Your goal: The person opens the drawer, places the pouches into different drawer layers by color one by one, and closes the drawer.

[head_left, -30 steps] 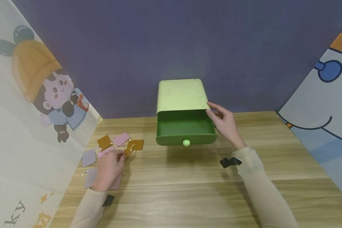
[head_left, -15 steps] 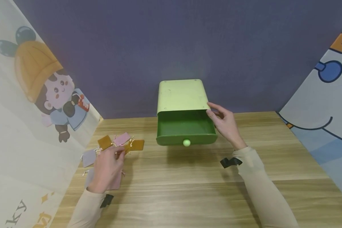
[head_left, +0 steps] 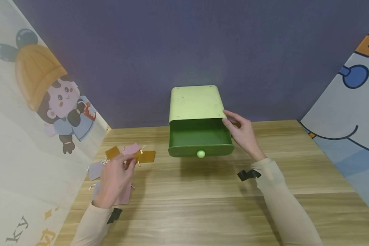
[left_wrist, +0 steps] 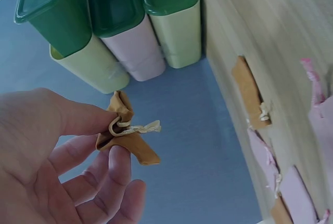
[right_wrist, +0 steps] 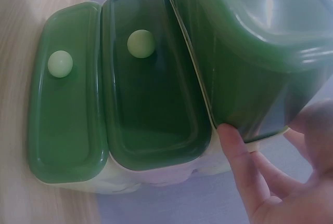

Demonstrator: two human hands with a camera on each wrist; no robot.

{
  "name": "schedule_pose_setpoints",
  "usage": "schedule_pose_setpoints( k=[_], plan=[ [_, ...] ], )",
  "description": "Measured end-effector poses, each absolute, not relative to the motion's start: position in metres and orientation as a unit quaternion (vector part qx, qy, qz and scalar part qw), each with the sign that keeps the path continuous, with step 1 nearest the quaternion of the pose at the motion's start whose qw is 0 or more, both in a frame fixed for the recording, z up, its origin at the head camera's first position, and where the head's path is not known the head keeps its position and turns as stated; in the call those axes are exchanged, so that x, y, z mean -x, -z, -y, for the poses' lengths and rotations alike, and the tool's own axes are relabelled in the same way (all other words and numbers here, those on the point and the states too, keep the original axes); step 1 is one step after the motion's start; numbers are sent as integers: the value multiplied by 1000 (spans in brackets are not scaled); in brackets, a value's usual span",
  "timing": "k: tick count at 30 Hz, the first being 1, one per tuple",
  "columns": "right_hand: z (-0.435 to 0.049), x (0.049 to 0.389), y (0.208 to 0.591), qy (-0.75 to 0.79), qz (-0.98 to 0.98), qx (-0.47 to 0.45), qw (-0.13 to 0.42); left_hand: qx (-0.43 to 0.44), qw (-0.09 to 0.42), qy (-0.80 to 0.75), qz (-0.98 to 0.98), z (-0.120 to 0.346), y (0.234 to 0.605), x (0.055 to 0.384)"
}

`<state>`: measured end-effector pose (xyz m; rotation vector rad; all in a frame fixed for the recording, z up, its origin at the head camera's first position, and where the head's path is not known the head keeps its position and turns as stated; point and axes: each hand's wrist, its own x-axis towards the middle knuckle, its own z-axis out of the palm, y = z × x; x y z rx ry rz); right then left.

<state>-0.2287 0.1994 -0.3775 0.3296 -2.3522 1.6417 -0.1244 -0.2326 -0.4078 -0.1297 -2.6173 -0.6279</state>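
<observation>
Against the frame from a second ago, the left hand (head_left: 115,179) has moved slightly away from the wearer, bringing the brown drawstring pouch (left_wrist: 139,147) it holds over the near end of another brown pouch (head_left: 148,156), and it now covers a pink pouch whose edge showed beside it then. Its grip is closed to a pinch, thumb against fingertips on the gathered fabric by the cream cord (left_wrist: 145,129), with the pouch held up off the bench (head_left: 203,212). The right hand (head_left: 242,135) stays as it was, its grip loosely spread, fingertips touching the front right corner of the pale yellow-green housing (head_left: 196,102); the green top drawer (head_left: 184,151) remains pulled out. Below it in the stack, the middle drawer (right_wrist: 153,109) and bottom drawer (right_wrist: 67,125) sit pushed in. The bench has a light, streaked wood grain and carries, around the left hand, a third brown pouch (head_left: 112,152), a pink pouch (head_left: 131,148), a lilac pouch (head_left: 95,171) and two more partly hidden under the forearm side of the hand. A plain blue-violet wall (head_left: 184,44) rises behind; the left panel (head_left: 15,143) shows a cartoon child in an orange hat, and the right panel (head_left: 335,112) a rounded white cartoon shape.
</observation>
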Motion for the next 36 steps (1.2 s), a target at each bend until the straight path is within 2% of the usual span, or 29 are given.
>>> schedule_pose_setpoints(
  k=[6,36],
  plan=[
    [-200,229,378,-564,808,-117,126,63,253,226,939,230,402,125],
    [-199,227,376,-558,812,-116,126,100,283,229,926,216,375,126]
  ],
)
